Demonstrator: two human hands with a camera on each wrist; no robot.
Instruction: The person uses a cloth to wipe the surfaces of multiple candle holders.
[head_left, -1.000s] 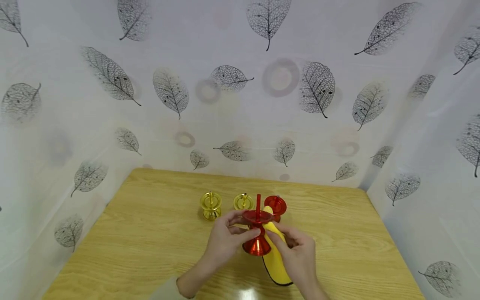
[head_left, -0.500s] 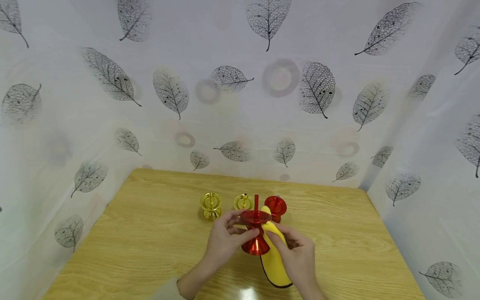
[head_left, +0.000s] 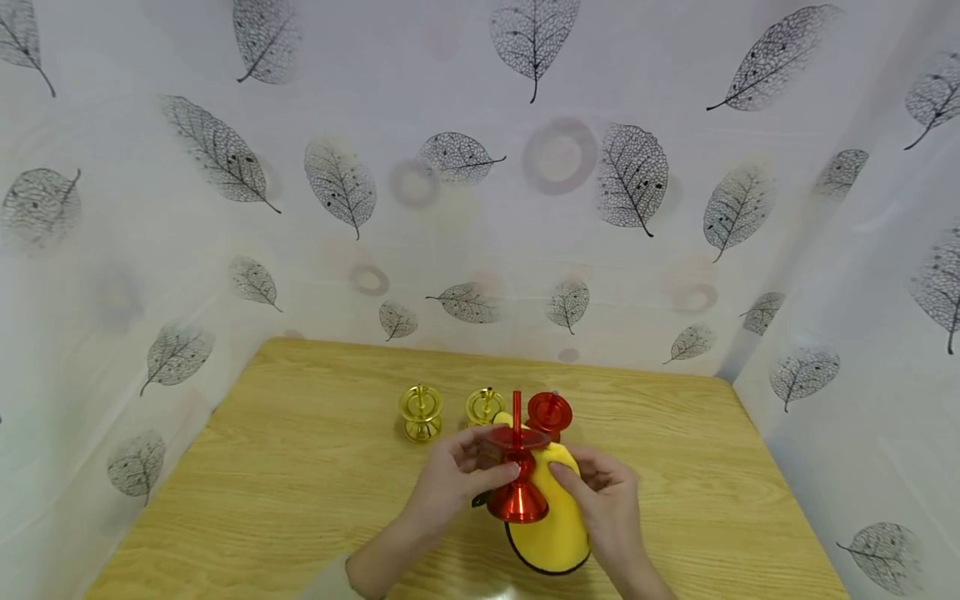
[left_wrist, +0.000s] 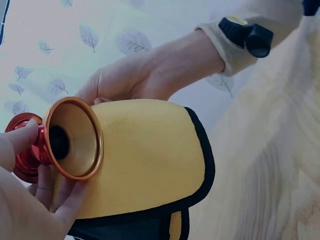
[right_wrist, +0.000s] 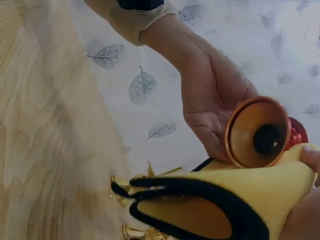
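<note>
My left hand (head_left: 442, 479) holds a shiny red candle holder (head_left: 519, 502) upright by its narrow middle, raised over the table. The holder has a dish, a tall thin spike and a flared base; in the left wrist view the hollow underside of the base (left_wrist: 86, 142) shows. A yellow cloth (head_left: 555, 537) with black edging is pinched in my right hand (head_left: 613, 504). It lies against the holder's right side and passes behind it. In the right wrist view the cloth (right_wrist: 280, 175) is folded over and hides part of the holder.
Behind the hands stand two gold candle holders, one at left (head_left: 421, 410) and one in the middle (head_left: 483, 405), and a second red one (head_left: 550, 412). They rest on the wooden table (head_left: 300, 467). A leaf-printed white sheet (head_left: 465, 233) rises along the table's back and sides.
The yellow cloth has shifted and spread leftward behind the red candle holder, its black edge now showing on the holder's left. My right hand has moved slightly right; the left still grips the holder.
</note>
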